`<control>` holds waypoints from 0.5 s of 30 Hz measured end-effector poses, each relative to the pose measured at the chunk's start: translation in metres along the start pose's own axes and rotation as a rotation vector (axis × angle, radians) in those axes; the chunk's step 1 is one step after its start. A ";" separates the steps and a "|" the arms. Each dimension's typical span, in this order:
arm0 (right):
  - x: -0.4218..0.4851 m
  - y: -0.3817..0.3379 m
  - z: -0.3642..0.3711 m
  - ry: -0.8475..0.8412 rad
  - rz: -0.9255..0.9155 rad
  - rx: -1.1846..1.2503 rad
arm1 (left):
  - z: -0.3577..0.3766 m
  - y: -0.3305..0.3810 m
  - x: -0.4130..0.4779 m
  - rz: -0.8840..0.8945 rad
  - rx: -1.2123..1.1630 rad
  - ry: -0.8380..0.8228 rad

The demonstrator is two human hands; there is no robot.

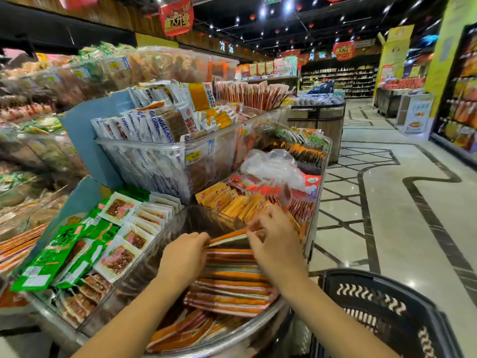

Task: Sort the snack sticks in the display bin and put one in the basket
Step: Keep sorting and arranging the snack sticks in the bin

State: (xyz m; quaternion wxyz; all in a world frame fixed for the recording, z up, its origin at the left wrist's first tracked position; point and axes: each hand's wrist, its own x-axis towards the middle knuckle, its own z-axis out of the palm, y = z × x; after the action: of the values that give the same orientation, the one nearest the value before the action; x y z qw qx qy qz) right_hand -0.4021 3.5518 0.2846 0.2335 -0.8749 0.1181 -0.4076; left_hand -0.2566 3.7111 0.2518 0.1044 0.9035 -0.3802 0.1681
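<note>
A clear display bin [165, 257] in front of me holds a row of long orange and red snack sticks [232, 288] standing on edge. My left hand [184, 254] grips the left ends of the sticks at the far end of the row. My right hand [273, 241] reaches in from the right, its fingers curled on the right ends of the same sticks. More sticks lie loose at the bin's near end [185, 329]. A black plastic basket [382, 308] hangs low at the right, below my right forearm.
Green and white snack packets [103, 244] fill the bin to the left. Yellow and red packets [247, 200] and a clump of clear plastic bags [271, 164] sit beyond. Tiered bins rise behind. An open tiled aisle [387, 202] runs to the right.
</note>
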 end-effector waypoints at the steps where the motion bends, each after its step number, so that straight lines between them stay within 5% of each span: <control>1: -0.002 0.002 0.003 -0.003 -0.070 -0.130 | 0.003 0.001 0.003 0.006 0.017 0.002; 5: -0.009 0.005 0.012 0.030 -0.115 -0.462 | 0.015 0.006 0.008 0.019 0.065 -0.016; 15: -0.010 0.011 0.028 -0.272 -0.173 -0.561 | 0.032 0.004 0.010 -0.010 -0.157 -0.075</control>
State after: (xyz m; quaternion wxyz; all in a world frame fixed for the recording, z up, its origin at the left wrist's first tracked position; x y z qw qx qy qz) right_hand -0.3874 3.5548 0.2562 -0.0386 -0.9584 0.1189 -0.2566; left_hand -0.2458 3.6919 0.2265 0.1614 0.9001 -0.3914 0.1033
